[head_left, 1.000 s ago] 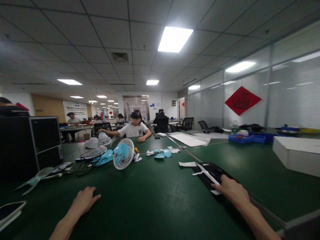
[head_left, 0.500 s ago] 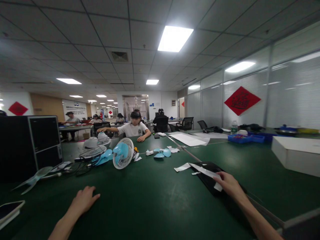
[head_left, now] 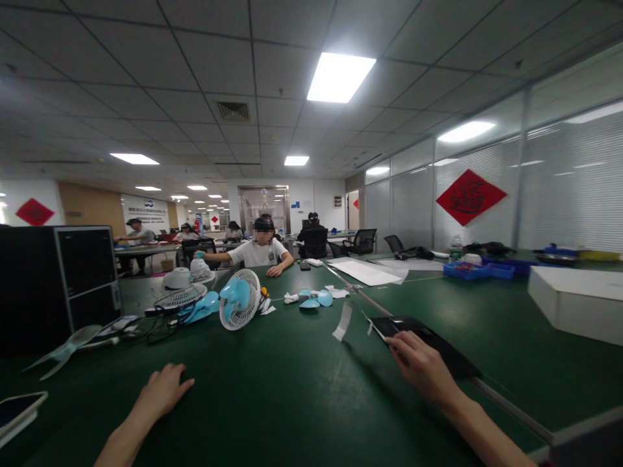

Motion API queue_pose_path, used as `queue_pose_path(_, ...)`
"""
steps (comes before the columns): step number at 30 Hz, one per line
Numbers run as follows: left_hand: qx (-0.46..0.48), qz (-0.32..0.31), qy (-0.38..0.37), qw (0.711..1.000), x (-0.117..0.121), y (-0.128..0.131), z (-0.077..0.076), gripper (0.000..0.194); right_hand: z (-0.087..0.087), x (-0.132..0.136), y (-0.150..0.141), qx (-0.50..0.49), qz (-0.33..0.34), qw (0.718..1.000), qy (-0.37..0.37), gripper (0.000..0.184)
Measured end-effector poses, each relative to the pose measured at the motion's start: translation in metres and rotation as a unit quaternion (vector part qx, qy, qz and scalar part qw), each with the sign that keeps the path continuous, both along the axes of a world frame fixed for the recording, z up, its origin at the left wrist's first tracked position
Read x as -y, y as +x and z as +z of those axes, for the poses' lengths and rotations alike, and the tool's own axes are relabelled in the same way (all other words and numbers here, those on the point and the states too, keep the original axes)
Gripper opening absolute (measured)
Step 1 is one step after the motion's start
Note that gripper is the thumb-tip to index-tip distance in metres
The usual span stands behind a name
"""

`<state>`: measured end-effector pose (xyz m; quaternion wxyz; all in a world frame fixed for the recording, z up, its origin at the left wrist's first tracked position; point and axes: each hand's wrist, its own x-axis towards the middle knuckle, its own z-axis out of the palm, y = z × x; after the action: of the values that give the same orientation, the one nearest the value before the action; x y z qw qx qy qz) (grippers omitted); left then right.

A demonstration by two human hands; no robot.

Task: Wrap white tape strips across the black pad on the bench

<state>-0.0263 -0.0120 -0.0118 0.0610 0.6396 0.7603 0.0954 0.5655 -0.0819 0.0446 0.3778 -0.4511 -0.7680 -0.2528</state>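
My left hand [head_left: 164,390] lies on the green table [head_left: 272,395], fingers relaxed and apart, with nothing in it. Over the near left edge of a flat black sheet-like item [head_left: 442,344], my right hand [head_left: 423,366] has its fingers pinched together on a thin white strip, seen almost edge-on. One whitish, curled piece of the strip [head_left: 344,321] stands out to the left of the fingers. Whether that piece joins the part in the fingers is not clear. The palm and fingertips are partly hidden from view.
Across the table sits a person [head_left: 263,250] touching a fan part. A white fan guard with blue blades [head_left: 240,299], loose blue blades [head_left: 315,298] and cables lie left of centre. A white box [head_left: 579,298] and blue trays [head_left: 467,269] stand right; a phone [head_left: 19,408] lies left.
My right hand has moved left with the white strip, lifting it off the black item, whose surface now shows more. My left hand has stayed in place.
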Motion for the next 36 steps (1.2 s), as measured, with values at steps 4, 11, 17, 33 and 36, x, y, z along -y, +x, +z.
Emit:
queue_pose_path(4, -0.001, 0.001, 0.0, 1.0, 0.002, 0.002, 0.002, 0.061, -0.001, 0.008, -0.002, 0.003, 0.008, 1.0, -0.018, 0.025)
queue_pose_path(11, -0.008, 0.004, -0.001, 1.0, 0.008, 0.008, 0.01, 0.057, -0.001, 0.012, 0.01, -0.095, -0.057, 0.993, 0.038, 0.024)
queue_pose_path(17, -0.028, -0.006, -0.01, 1.0, 0.005, 0.005, 0.007, 0.06, -0.003, 0.011, -0.006, 0.047, 0.021, 0.993, -0.11, 0.026)
queue_pose_path(33, 0.0, 0.003, -0.006, 1.0, 0.007, 0.009, 0.01, 0.058, 0.003, -0.051, 0.088, -0.079, -0.344, 0.891, -0.287, 0.028)
queue_pose_path(36, -0.006, 0.0, -0.005, 1.0, 0.004, 0.006, 0.006, 0.058, 0.002, -0.062, 0.104, -0.098, -0.336, 0.883, -0.312, 0.028)
